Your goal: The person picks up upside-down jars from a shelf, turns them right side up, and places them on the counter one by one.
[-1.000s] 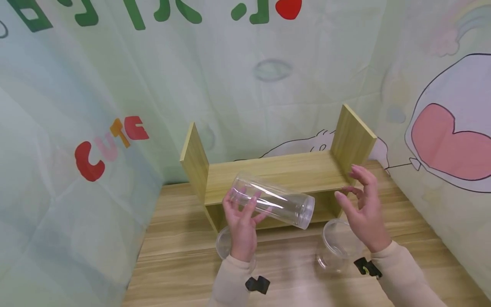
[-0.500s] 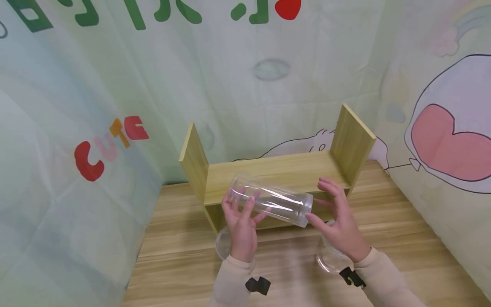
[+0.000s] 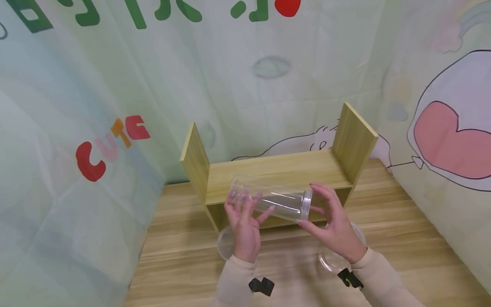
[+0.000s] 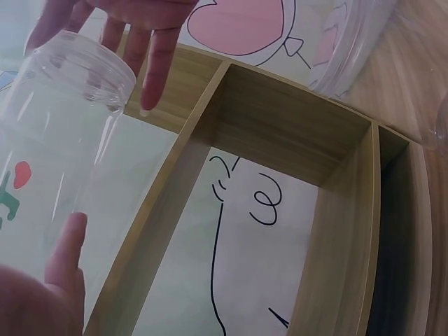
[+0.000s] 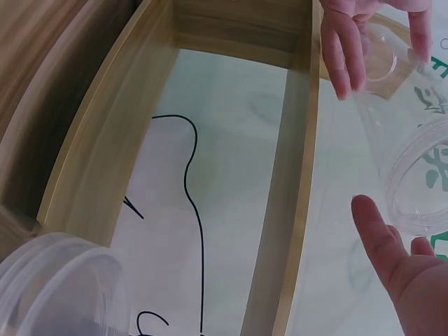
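Observation:
A tall clear plastic jar is held in the air, tilted nearly on its side, in front of the wooden shelf. My left hand grips it near its far left end, fingers spread round the wall. My right hand spans the ringed right end, thumb below and fingers above. In the left wrist view the jar's threaded-looking rim lies by the right fingers. Whether a clear lid covers this end, I cannot tell. Inside the jar nothing shows.
A light wooden shelf with two upright side panels stands behind the hands. Two more clear containers stand on the wood-grain table: one partly behind the left hand, another under the right. A printed cloth hangs around the back and sides.
My right hand has come in from the right and taken the jar's ringed end between thumb and fingers. The left hand keeps its grip, and the jar has tipped slightly nearer level.

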A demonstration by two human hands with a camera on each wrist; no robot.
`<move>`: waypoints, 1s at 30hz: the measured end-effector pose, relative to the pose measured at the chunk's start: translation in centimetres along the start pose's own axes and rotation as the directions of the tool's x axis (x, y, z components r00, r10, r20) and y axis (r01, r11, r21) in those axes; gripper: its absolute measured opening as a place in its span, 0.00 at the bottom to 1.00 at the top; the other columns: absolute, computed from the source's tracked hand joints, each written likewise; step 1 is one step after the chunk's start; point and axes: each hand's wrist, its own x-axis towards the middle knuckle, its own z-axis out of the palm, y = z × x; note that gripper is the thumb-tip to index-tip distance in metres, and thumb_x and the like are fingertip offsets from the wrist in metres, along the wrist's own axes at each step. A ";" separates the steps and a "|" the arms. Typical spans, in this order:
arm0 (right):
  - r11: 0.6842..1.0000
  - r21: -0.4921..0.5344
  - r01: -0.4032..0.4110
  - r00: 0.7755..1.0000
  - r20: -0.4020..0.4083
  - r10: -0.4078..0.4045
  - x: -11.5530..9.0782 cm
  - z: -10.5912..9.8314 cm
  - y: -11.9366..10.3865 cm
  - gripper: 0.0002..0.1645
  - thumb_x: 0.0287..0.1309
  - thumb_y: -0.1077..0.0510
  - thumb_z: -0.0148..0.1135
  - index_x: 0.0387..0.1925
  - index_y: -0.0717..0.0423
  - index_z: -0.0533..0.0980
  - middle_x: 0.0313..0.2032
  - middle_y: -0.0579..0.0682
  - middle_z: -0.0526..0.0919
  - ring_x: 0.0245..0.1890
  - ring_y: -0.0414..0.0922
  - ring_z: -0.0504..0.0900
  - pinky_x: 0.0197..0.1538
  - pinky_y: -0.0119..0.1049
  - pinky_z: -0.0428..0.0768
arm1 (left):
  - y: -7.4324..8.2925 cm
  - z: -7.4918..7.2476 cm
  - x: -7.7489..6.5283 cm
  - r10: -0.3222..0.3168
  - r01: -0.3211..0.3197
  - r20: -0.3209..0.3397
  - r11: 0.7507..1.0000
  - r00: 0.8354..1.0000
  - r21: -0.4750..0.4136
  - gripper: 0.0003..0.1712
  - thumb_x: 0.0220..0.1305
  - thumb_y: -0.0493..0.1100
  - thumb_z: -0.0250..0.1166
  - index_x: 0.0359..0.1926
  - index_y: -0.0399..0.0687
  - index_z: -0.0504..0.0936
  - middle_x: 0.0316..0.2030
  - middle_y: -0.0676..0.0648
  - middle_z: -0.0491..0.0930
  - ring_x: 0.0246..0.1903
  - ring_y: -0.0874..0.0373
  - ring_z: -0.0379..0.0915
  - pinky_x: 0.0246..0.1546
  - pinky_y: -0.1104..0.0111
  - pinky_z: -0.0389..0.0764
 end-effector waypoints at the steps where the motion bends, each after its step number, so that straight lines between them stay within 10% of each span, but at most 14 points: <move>1: 1.000 0.002 0.002 1.000 0.002 -0.002 0.0 0.0 0.0 0.48 0.30 0.81 0.67 0.58 0.74 0.57 0.56 0.67 0.60 0.52 0.56 0.66 0.46 0.41 0.78 | -0.1 0.0 0.0 -0.005 0.005 0.002 1.000 1.000 0.005 0.31 0.64 0.42 0.55 0.61 0.44 0.47 0.59 0.36 0.51 0.54 0.35 0.61 0.37 0.45 0.75; 30: 0.935 0.327 0.139 0.989 -0.100 -0.112 0.0 -2.6 1.3 0.34 0.42 0.84 0.52 0.55 0.82 0.56 0.56 0.72 0.62 0.56 0.59 0.65 0.40 0.45 0.79 | 1.1 -0.8 0.1 0.030 -0.044 0.133 0.994 0.991 0.105 0.28 0.69 0.45 0.44 0.62 0.37 0.47 0.62 0.33 0.47 0.52 0.40 0.61 0.43 0.40 0.70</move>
